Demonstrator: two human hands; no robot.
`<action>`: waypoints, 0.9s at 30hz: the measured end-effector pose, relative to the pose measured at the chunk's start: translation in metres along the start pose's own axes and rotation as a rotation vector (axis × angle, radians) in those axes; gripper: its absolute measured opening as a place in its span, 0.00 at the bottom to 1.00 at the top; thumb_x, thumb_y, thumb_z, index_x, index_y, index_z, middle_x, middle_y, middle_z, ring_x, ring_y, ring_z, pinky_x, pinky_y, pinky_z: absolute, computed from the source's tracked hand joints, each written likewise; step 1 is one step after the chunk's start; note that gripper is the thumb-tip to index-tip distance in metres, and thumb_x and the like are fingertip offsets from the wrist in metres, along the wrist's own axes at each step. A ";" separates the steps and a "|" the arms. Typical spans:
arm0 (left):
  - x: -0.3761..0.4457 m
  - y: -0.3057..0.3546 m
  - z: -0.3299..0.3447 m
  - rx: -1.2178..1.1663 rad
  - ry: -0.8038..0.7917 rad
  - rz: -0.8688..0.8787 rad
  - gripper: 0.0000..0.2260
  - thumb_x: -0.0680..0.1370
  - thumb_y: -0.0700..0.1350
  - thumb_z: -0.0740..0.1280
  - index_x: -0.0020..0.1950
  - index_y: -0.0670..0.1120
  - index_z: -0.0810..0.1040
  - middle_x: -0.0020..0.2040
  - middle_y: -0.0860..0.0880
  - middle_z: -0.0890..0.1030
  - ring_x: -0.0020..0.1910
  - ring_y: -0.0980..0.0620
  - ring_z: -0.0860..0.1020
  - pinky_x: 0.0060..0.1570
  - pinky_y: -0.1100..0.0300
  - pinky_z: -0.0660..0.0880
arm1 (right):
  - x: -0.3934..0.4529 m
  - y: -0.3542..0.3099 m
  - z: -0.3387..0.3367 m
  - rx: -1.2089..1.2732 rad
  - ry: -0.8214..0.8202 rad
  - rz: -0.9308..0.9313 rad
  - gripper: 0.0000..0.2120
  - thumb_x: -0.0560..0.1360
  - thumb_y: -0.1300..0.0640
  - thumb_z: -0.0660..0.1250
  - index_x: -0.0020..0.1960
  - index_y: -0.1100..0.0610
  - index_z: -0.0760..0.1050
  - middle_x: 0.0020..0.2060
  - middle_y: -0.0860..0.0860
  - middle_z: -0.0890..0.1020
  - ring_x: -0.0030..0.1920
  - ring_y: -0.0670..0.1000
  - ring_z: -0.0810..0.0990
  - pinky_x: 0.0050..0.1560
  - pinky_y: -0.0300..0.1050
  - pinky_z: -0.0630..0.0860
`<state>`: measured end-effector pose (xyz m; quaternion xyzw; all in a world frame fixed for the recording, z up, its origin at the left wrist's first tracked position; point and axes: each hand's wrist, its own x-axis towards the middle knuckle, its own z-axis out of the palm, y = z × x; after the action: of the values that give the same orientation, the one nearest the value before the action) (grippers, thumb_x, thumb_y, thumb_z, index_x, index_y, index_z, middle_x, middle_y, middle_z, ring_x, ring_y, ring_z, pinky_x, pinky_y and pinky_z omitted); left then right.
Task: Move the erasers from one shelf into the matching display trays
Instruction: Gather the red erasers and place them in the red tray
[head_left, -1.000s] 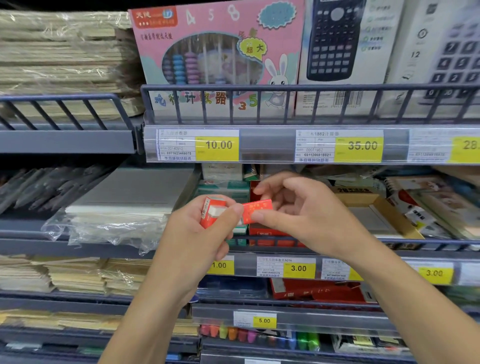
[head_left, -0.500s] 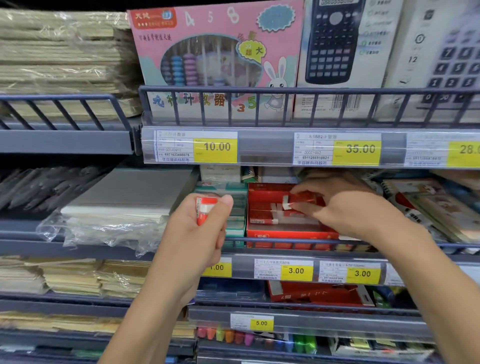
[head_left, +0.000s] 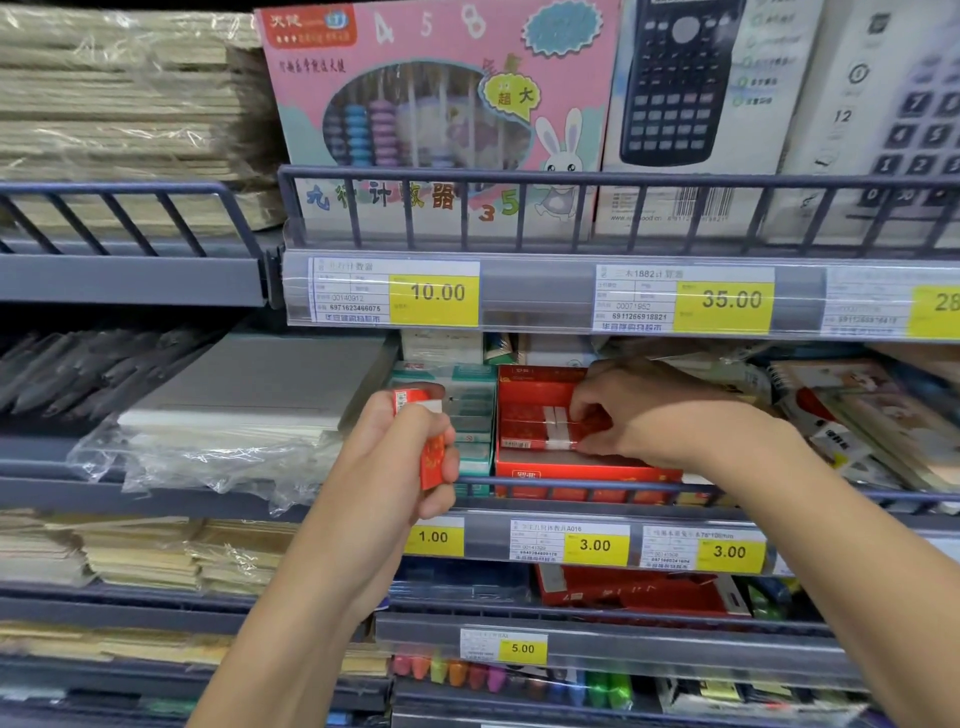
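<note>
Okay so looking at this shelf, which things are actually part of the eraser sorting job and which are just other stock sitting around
Part of the job:
- red erasers gripped in the left hand
- red display tray
- red erasers in the tray, where the right hand is placing one
- teal eraser tray

Just lying about:
- pink abacus box
- calculator box
- wrapped paper stacks
- highlighters

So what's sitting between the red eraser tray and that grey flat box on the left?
In the head view, a teal tray stands between the red tray and the grey box.
</note>
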<state>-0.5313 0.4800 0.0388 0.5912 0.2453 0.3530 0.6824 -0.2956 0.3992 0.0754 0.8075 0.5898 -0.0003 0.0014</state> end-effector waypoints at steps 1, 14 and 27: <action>-0.001 0.001 0.000 0.001 0.001 -0.003 0.09 0.72 0.48 0.66 0.48 0.45 0.73 0.34 0.48 0.77 0.31 0.53 0.69 0.28 0.61 0.67 | 0.001 0.000 0.000 0.000 -0.005 -0.006 0.14 0.74 0.45 0.72 0.58 0.46 0.77 0.56 0.45 0.75 0.53 0.46 0.68 0.55 0.46 0.73; -0.005 0.000 0.006 0.093 -0.122 0.055 0.16 0.76 0.58 0.69 0.47 0.45 0.84 0.42 0.43 0.86 0.25 0.51 0.74 0.24 0.63 0.70 | -0.023 -0.008 -0.019 -0.107 0.115 -0.061 0.21 0.77 0.35 0.62 0.67 0.42 0.73 0.60 0.37 0.78 0.60 0.44 0.75 0.58 0.46 0.74; -0.003 0.001 0.010 0.074 -0.207 0.052 0.20 0.77 0.66 0.67 0.48 0.50 0.85 0.44 0.43 0.87 0.24 0.52 0.70 0.19 0.64 0.63 | -0.040 -0.046 -0.002 1.142 0.186 -0.462 0.09 0.76 0.60 0.73 0.56 0.55 0.82 0.41 0.57 0.85 0.40 0.53 0.83 0.45 0.50 0.79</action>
<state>-0.5259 0.4711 0.0418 0.6556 0.1708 0.2983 0.6724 -0.3513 0.3748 0.0773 0.5291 0.6535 -0.2459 -0.4822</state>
